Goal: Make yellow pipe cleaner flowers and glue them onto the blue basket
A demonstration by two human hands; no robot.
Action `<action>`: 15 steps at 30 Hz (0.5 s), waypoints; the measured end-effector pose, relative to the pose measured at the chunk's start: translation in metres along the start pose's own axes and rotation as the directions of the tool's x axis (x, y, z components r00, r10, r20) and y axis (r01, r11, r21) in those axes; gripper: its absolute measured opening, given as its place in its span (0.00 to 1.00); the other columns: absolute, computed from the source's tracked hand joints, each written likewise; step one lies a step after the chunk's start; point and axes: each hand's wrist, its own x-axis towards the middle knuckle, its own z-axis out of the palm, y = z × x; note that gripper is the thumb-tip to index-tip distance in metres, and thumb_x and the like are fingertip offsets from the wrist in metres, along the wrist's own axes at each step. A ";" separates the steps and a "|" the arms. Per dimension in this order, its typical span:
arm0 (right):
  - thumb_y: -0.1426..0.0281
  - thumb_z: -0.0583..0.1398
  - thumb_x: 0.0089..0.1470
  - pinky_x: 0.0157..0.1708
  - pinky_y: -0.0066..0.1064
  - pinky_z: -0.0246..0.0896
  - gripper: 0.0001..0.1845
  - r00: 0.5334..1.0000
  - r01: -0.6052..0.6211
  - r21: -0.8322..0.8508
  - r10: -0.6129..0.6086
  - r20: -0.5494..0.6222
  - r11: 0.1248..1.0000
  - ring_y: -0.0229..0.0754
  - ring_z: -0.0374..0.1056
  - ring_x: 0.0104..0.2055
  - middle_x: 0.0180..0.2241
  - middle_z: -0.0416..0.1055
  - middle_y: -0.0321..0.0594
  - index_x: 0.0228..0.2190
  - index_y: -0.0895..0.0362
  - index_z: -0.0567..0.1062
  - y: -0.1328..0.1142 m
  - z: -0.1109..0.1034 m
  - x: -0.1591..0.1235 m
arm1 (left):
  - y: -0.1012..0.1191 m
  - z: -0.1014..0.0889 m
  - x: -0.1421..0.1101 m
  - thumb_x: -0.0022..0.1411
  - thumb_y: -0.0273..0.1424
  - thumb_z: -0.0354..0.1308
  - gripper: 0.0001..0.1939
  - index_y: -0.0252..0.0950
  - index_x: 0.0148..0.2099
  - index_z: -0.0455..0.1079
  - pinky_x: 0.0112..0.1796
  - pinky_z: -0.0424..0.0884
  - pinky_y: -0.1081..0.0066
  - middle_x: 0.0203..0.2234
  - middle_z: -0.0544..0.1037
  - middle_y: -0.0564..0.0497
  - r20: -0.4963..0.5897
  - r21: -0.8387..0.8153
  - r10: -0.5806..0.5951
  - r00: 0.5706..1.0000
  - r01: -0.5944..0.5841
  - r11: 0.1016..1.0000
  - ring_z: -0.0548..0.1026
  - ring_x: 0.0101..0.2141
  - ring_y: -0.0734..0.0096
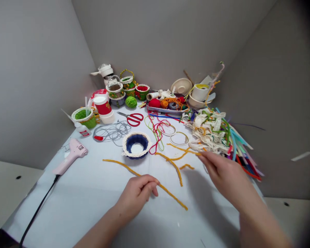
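Pinched between the fingers of my left hand (pixel 139 192) is a long mustard-yellow pipe cleaner (pixel 172 195), which sticks out on both sides of the fist. My right hand (pixel 226 174) grips the end of another yellow pipe cleaner (pixel 180 148) that reaches leftward over the table. Below it lie a curved yellow pipe cleaner (pixel 173 163) and a short bent yellow piece (pixel 187 166). Beyond my left hand stands a small dark blue basket (pixel 136 155) with a white lace rim.
A pink glue gun (pixel 72 154) lies at the left, its black cord trailing forward. Red-handled scissors (pixel 134 119) and tangled grey cord (pixel 113 131) lie farther back. Finished small baskets (pixel 115 92), a metal tray (pixel 167 111) of yarn and a lace heap (pixel 208 129) line the back and right.
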 end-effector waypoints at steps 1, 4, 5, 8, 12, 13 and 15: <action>0.62 0.51 0.63 0.33 0.34 0.61 0.16 0.997 -0.005 -0.073 -0.001 -0.083 0.997 0.47 0.72 0.35 0.36 0.76 0.45 0.39 0.55 0.75 0.005 0.006 0.008 | 0.000 0.001 0.001 0.65 0.35 0.51 0.13 0.35 0.37 0.74 0.31 0.64 0.74 0.25 0.79 0.50 -0.021 0.088 0.041 0.999 -0.039 0.995 0.71 0.25 0.73; 0.64 0.53 0.61 0.40 0.41 0.61 0.18 0.978 0.057 -0.227 -0.100 -0.185 0.972 0.54 0.69 0.44 0.44 0.72 0.53 0.50 0.58 0.70 0.009 0.026 0.025 | -0.003 0.001 0.001 0.65 0.33 0.50 0.13 0.37 0.36 0.75 0.34 0.63 0.74 0.23 0.77 0.52 -0.031 0.244 0.104 0.994 -0.094 0.965 0.73 0.28 0.70; 0.64 0.55 0.60 0.41 0.43 0.60 0.19 0.971 0.068 -0.254 -0.122 -0.205 0.965 0.55 0.67 0.46 0.46 0.71 0.54 0.51 0.59 0.69 0.007 0.032 0.027 | -0.004 0.001 0.001 0.65 0.33 0.50 0.13 0.37 0.36 0.75 0.33 0.63 0.74 0.23 0.76 0.52 -0.033 0.264 0.113 0.993 -0.100 0.959 0.72 0.28 0.70; 0.62 0.58 0.58 0.41 0.42 0.58 0.14 0.981 0.129 -0.237 -0.159 -0.113 0.963 0.54 0.65 0.44 0.42 0.71 0.51 0.42 0.58 0.74 -0.009 0.046 0.025 | -0.004 0.001 0.002 0.66 0.34 0.49 0.13 0.38 0.37 0.75 0.32 0.62 0.74 0.23 0.75 0.52 -0.042 0.274 0.130 0.991 -0.113 0.955 0.72 0.27 0.70; 0.66 0.58 0.58 0.36 0.37 0.57 0.09 0.981 0.182 -0.212 -0.162 0.109 0.960 0.48 0.66 0.36 0.31 0.71 0.44 0.29 0.57 0.74 -0.025 0.057 0.019 | 0.006 0.005 0.005 0.65 0.35 0.50 0.13 0.37 0.37 0.75 0.32 0.63 0.74 0.24 0.76 0.52 -0.041 0.252 0.114 0.993 -0.100 0.963 0.72 0.27 0.70; 0.68 0.57 0.59 0.35 0.36 0.57 0.09 0.980 0.178 -0.210 -0.153 0.128 0.961 0.47 0.66 0.34 0.30 0.71 0.44 0.28 0.57 0.73 -0.026 0.057 0.018 | 0.009 0.006 0.007 0.64 0.35 0.51 0.12 0.37 0.38 0.75 0.32 0.63 0.74 0.25 0.76 0.51 -0.058 0.240 0.103 0.993 -0.087 0.967 0.72 0.28 0.70; 0.71 0.55 0.60 0.34 0.34 0.56 0.10 0.980 0.175 -0.180 -0.154 0.127 0.968 0.44 0.66 0.33 0.29 0.71 0.42 0.27 0.57 0.73 -0.024 0.054 0.017 | 0.013 0.008 0.012 0.62 0.36 0.54 0.10 0.37 0.38 0.75 0.32 0.63 0.74 0.27 0.77 0.51 -0.141 0.183 0.065 0.988 -0.039 0.982 0.71 0.28 0.70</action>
